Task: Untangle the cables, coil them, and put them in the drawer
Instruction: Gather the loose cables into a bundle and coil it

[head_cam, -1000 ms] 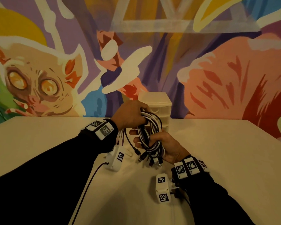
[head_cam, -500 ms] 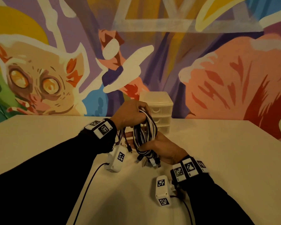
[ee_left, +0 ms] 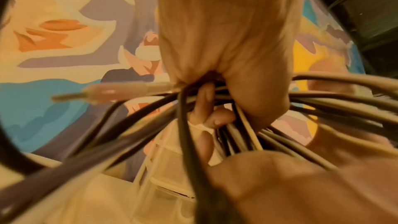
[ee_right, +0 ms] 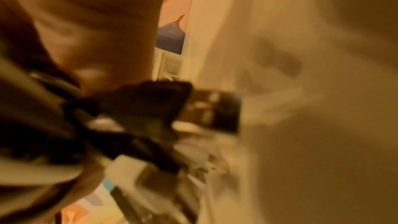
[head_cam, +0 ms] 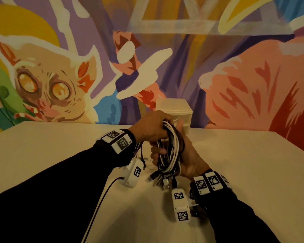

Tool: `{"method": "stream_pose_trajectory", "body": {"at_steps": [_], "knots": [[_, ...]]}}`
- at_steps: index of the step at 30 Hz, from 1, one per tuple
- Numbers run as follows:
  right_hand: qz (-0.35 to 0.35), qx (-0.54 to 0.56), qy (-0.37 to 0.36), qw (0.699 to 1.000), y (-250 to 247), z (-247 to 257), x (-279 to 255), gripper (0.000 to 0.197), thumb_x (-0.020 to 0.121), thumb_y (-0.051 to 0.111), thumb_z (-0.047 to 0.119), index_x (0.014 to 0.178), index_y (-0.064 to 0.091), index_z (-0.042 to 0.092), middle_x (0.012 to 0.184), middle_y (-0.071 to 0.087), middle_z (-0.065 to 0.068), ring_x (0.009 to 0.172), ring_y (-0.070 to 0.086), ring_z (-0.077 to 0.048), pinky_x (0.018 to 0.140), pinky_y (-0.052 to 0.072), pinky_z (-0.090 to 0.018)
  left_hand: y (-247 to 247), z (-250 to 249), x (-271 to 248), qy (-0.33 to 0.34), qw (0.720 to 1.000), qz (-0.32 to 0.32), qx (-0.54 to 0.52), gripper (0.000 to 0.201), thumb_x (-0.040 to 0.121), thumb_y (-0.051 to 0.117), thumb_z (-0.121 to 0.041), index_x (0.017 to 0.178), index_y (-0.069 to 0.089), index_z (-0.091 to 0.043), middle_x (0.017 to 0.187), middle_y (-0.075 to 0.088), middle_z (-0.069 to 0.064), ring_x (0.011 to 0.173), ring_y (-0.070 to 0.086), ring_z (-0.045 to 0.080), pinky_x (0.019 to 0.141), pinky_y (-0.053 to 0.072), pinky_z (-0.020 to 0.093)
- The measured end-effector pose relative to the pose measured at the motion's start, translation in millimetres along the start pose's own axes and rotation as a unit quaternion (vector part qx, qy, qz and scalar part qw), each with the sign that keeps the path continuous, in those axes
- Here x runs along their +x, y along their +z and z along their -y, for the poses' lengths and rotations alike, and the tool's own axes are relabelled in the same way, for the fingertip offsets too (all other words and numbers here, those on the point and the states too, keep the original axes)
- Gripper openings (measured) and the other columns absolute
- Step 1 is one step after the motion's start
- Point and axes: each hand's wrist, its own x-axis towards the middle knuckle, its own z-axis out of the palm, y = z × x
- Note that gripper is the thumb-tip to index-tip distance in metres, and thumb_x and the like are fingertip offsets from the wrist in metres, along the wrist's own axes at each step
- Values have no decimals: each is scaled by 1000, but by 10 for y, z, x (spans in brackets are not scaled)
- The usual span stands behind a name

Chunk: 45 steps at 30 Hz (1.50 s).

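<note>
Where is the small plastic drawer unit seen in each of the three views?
Head: drawer unit centre, against the mural, behind the hands.
Left wrist: lower centre, behind the cable bundle.
Right wrist: a pale sliver at centre, blurred.
Shared landmark: the painted mural.

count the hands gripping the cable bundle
2. The left hand grips the top of the cable bundle; the right hand holds its lower half from the right side. Both are above the table.
</note>
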Motion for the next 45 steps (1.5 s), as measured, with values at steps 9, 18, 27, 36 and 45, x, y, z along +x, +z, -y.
{"method": "stream_pose_trajectory", "body": {"at_steps": [9, 18, 27, 36, 45], "knots": [[50, -60, 76, 994, -50, -3, 45, 31, 83, 64, 11, 112, 58, -1, 64, 49, -2, 56, 55, -16, 61, 50, -30, -118, 61, -34, -40, 998, 25, 45, 21, 80, 77, -7, 79, 75, -28, 78, 74, -6, 68, 63, 6, 60, 46, 12], [101, -95, 90, 986, -23, 51, -66, 58, 84, 78, 21, 133, 54, 0, 76, 41, 0, 62, 43, -8, 60, 33, -22, -234, 64, -103, -72, 996, 49, 28, 15, 82, 65, -9, 68, 67, -12, 66, 64, 6, 57, 51, 10, 60, 43, 28], [26, -132, 47, 990, 59, 60, -30, 36, 88, 63, 11, 123, 58, -1, 87, 59, -9, 75, 63, -20, 72, 54, -30, -122, 17, -154, -195, 968, -5, -157, 12, 75, 50, -18, 70, 59, -12, 68, 52, 8, 59, 37, 19, 52, 31, 29], [-88, -374, -20, 923, 71, 19, -69, 49, 85, 87, 39, 105, 66, 0, 56, 47, -4, 42, 45, -13, 45, 42, -25, -38, 83, -146, -205, 967, 23, -148, 16, 83, 55, -11, 68, 60, -14, 67, 50, 6, 57, 39, 16, 52, 34, 27], [-169, -459, 36, 871, 146, 96, -105, 29, 83, 87, 25, 78, 60, 18, 59, 47, -3, 47, 37, -15, 51, 36, -31, -384, 99, -102, -106, 965, 234, 53, 7, 97, 74, -28, 98, 72, -21, 92, 79, 6, 70, 62, 22, 64, 53, 35]]}}
